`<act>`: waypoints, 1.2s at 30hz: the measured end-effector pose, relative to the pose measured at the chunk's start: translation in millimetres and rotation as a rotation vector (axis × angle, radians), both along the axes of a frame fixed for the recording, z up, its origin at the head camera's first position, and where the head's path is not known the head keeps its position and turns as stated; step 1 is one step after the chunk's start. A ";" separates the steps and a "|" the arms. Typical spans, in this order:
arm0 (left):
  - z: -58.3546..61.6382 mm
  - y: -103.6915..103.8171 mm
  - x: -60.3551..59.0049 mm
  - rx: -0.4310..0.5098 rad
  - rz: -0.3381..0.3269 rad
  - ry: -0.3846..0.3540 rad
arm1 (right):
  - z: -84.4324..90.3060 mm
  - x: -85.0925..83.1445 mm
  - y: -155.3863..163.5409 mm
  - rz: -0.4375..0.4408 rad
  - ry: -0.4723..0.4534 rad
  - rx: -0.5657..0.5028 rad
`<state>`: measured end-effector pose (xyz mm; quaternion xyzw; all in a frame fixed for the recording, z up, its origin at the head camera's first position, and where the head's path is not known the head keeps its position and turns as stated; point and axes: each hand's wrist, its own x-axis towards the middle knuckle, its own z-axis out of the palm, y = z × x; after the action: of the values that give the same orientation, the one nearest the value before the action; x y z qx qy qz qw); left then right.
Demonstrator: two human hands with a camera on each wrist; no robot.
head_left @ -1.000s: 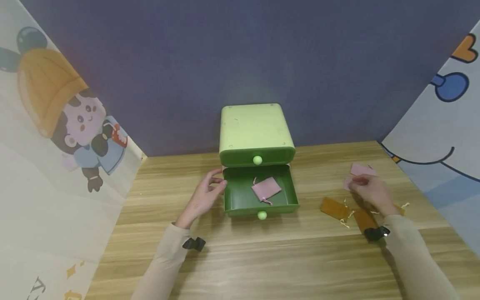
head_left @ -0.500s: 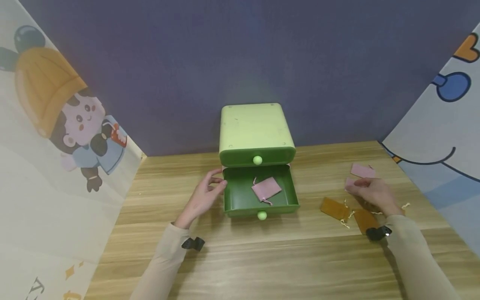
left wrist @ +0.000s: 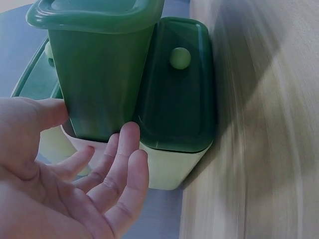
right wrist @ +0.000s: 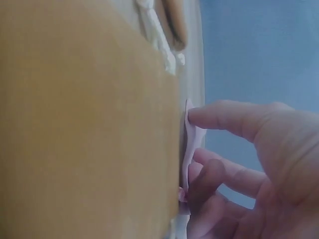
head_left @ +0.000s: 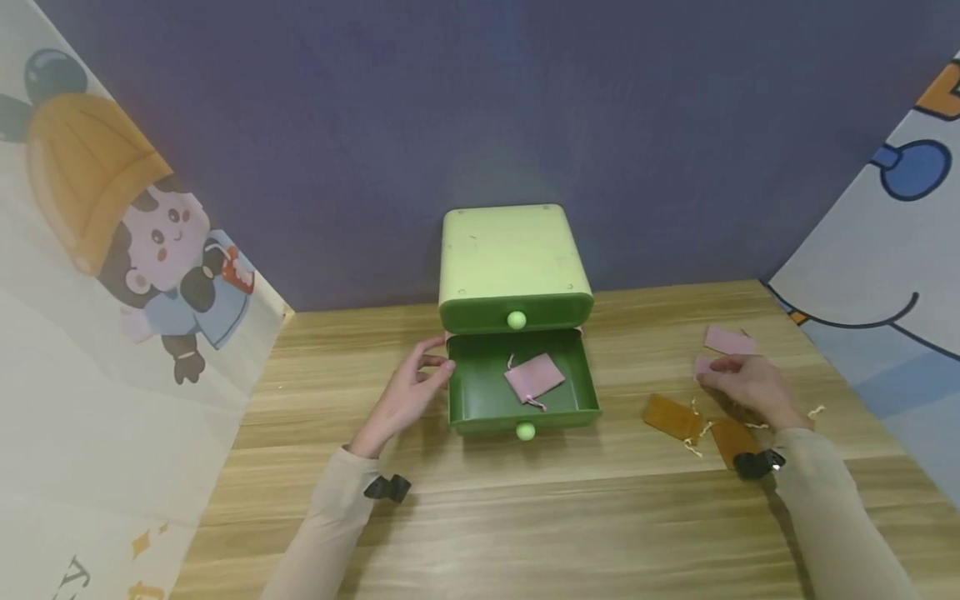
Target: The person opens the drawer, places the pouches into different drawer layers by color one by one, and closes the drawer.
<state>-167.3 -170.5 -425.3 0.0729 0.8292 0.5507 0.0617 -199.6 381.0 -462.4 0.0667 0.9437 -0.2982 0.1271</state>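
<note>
Right hand (head_left: 746, 385): shifted slightly lower and nearer the person over the last second; fingertips now lie on a pink pouch (head_left: 703, 367) flat on the table (head_left: 480, 517). Its thumb and fingers have closed on the pouch's edge.

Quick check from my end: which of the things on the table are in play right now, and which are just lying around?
In play:
- green plastic two-drawer box, lower drawer pulled open
- left hand touching the open drawer's side
- pink cloth pouch pinched by the right hand
- pink drawstring pouch lying in the open drawer

Lying about:
- second pink pouch on the table
- two brown pouches with cream strings
</note>
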 end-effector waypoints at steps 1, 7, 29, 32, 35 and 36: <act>-0.3 0.0 -0.3 0.002 0.000 0.000 | 0.0 0.0 0.2 0.000 0.006 0.001; -0.9 0.2 -1.0 0.002 0.001 -0.003 | 1.1 -0.7 -0.1 -0.003 0.000 -0.005; 1.3 1.3 0.2 0.008 0.006 -0.001 | -11.5 2.0 -4.5 -0.005 0.124 0.077; 1.2 1.3 0.6 0.009 0.007 -0.006 | -10.0 3.2 -7.6 -0.017 0.129 0.075; 1.0 1.3 0.6 0.011 0.007 -0.009 | -8.6 5.1 -10.7 -0.031 0.133 0.059; 0.9 1.2 0.5 0.011 0.007 -0.009 | -8.4 5.7 -11.6 -0.035 0.137 0.056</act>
<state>-166.8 -169.3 -424.5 0.0681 0.8260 0.5559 0.0631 -193.9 369.4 -470.7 0.0662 0.9567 -0.2779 0.0553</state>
